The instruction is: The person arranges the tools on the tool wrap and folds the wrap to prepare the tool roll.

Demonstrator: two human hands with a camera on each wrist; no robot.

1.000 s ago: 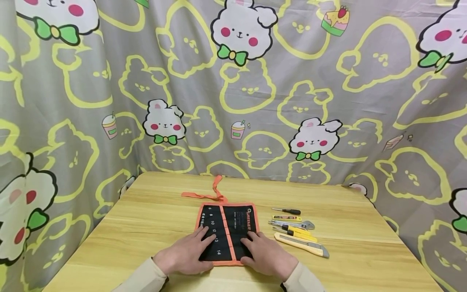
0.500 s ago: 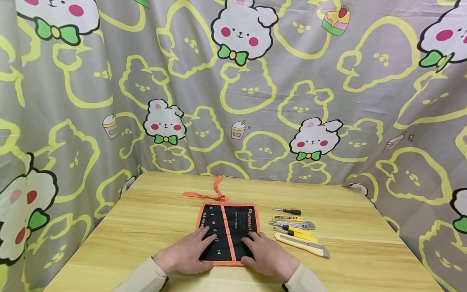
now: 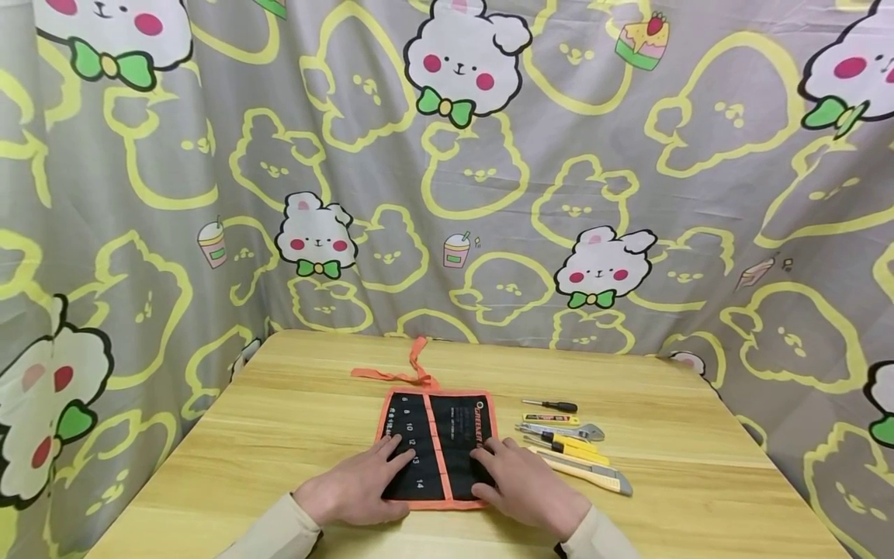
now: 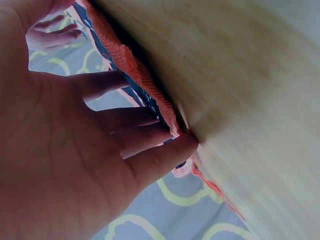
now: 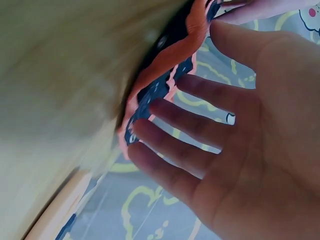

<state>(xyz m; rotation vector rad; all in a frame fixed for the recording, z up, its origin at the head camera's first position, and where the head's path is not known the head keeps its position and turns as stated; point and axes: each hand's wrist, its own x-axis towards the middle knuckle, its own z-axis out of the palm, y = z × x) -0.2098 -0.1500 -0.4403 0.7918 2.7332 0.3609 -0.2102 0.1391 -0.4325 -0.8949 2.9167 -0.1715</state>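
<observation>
A black cloth tool pouch (image 3: 450, 427) with orange trim lies spread on the wooden table, its face printed with numbers and lettering. On its lower left part rests my left hand (image 3: 356, 481), fingers extended. My right hand (image 3: 527, 485) touches the lower right part with spread fingers. From the left wrist view, the fingers (image 4: 160, 157) reach over the pouch's orange edge (image 4: 145, 82). In the right wrist view the fingers (image 5: 170, 152) are nearly straight against the pouch (image 5: 162, 70). Neither hand grips anything.
Right of the pouch lie a black-handled screwdriver (image 3: 559, 406), a small yellow-labelled case (image 3: 550, 419), an adjustable wrench (image 3: 569, 430), yellow-handled tools (image 3: 580, 446) and a utility knife (image 3: 594, 472). Orange ties (image 3: 415, 369) extend behind the pouch. A patterned curtain (image 3: 489, 194) surrounds the table (image 3: 279, 404).
My right hand has shifted slightly to the right along the pouch, now covering the near end of the utility knife from view. My left hand stays in place.
</observation>
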